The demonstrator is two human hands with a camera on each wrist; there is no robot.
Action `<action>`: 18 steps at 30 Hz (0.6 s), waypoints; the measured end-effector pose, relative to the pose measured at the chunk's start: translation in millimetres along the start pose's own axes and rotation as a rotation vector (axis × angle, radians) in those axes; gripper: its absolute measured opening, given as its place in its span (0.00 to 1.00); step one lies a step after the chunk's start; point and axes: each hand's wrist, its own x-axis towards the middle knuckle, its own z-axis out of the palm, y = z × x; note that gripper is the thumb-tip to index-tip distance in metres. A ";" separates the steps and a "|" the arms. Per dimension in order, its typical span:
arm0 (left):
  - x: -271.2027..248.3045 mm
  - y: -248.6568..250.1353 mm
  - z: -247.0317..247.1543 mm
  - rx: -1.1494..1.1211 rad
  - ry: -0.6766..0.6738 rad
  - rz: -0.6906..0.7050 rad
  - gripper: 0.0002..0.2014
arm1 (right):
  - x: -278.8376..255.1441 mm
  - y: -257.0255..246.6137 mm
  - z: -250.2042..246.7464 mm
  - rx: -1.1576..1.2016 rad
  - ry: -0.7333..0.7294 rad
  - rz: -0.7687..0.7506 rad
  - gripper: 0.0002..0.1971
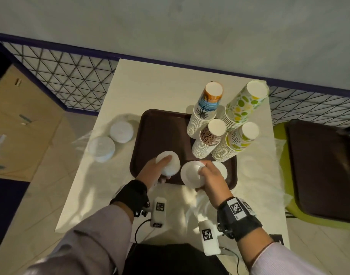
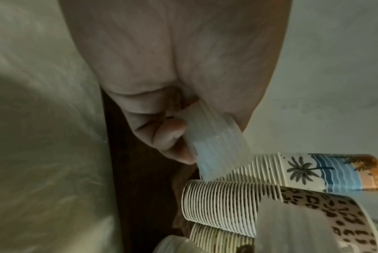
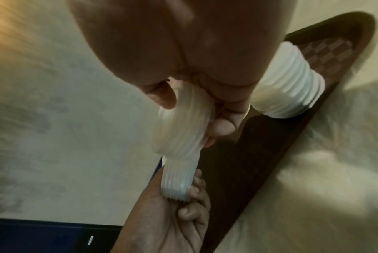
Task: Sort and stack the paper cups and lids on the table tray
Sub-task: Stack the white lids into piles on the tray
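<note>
The left hand [image 1: 150, 171] grips a short stack of white lids [image 1: 168, 163] over the near left part of the brown tray [image 1: 160, 124], index finger laid across the top lid, the other fingers [image 2: 172, 135] curled under the stack's ribbed edge. The right hand [image 1: 209, 176] holds a second lid stack [image 1: 191, 173] just beside it, thumb [image 3: 162, 95] on one side and fingers on the other — both stacks are lifted and tilted, close together but apart. A third lid stack [image 1: 221, 168] stands on the tray by the right hand, partly hidden behind it. At the tray's far right corner stand four tall stacks of upturned paper cups: palm print [image 1: 205, 110], leopard print [image 1: 209, 137], lemon print [image 1: 243, 104] and a green-lettered one [image 1: 236, 141], crowded against each other. Two more lid piles [image 1: 121, 132] [image 1: 101, 148] rest on the white table [image 1: 150, 86], left of the tray.
</note>
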 end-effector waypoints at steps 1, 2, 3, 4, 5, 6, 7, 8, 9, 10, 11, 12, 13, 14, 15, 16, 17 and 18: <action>-0.3 0.8 5.4 -0.011 -0.007 0.002 0.22 | -1.2 -1.5 -2.7 0.014 -0.035 -0.009 0.17; -1.3 1.3 10.1 -0.021 -0.010 0.003 0.21 | -2.0 -2.4 -4.5 0.026 -0.073 -0.011 0.17; -1.4 0.5 14.2 -0.047 -0.010 0.000 0.21 | -3.0 -3.0 -5.6 0.028 -0.114 -0.013 0.17; -1.4 -0.2 17.9 -0.089 -0.007 -0.008 0.22 | -4.3 -3.8 -6.0 0.013 -0.158 -0.021 0.18; -1.3 -0.9 21.0 -0.130 -0.008 -0.019 0.23 | -5.5 -3.9 -5.9 -0.018 -0.197 -0.039 0.18; -1.4 -1.7 23.4 -0.159 -0.011 -0.028 0.24 | -7.2 -4.7 -5.6 -0.054 -0.225 -0.061 0.17; -1.2 -2.4 25.0 -0.176 -0.015 -0.030 0.25 | -8.2 -5.7 -5.5 -0.085 -0.239 -0.084 0.17; -1.6 -2.2 25.6 -0.189 -0.022 -0.025 0.24 | -8.5 -6.1 -5.9 -0.106 -0.241 -0.101 0.17; -2.3 -1.9 25.5 -0.194 -0.028 -0.017 0.24 | -8.2 -7.1 -6.4 -0.115 -0.242 -0.112 0.16; -2.4 -1.8 25.5 -0.191 -0.032 -0.012 0.24 | -7.9 -7.6 -7.9 -0.121 -0.242 -0.118 0.15; -1.6 -2.2 25.2 -0.179 -0.031 -0.006 0.24 | -7.4 -7.5 -9.5 -0.126 -0.243 -0.121 0.15; -1.4 -2.6 24.5 -0.158 -0.031 0.001 0.25 | -7.0 -7.1 -10.6 -0.134 -0.242 -0.123 0.15; -1.2 -3.3 24.2 -0.134 -0.033 0.011 0.27 | -7.2 -6.8 -11.8 -0.137 -0.242 -0.127 0.15; -0.7 -3.7 24.1 -0.115 -0.037 0.021 0.28 | -7.7 -6.4 -12.7 -0.135 -0.242 -0.133 0.15; -0.6 -3.2 24.3 -0.108 -0.035 0.029 0.29 | -8.4 -6.0 -13.1 -0.130 -0.241 -0.140 0.16; 0.2 -2.8 24.1 -0.108 -0.028 0.036 0.29 | -8.7 -6.4 -13.5 -0.127 -0.239 -0.138 0.17; 2.0 -2.7 23.0 -0.105 -0.024 0.045 0.30 | -8.4 -6.3 -14.2 -0.131 -0.236 -0.132 0.17; 4.5 -2.8 21.8 -0.091 -0.023 0.051 0.32 | -7.8 -5.5 -15.6 -0.141 -0.231 -0.128 0.16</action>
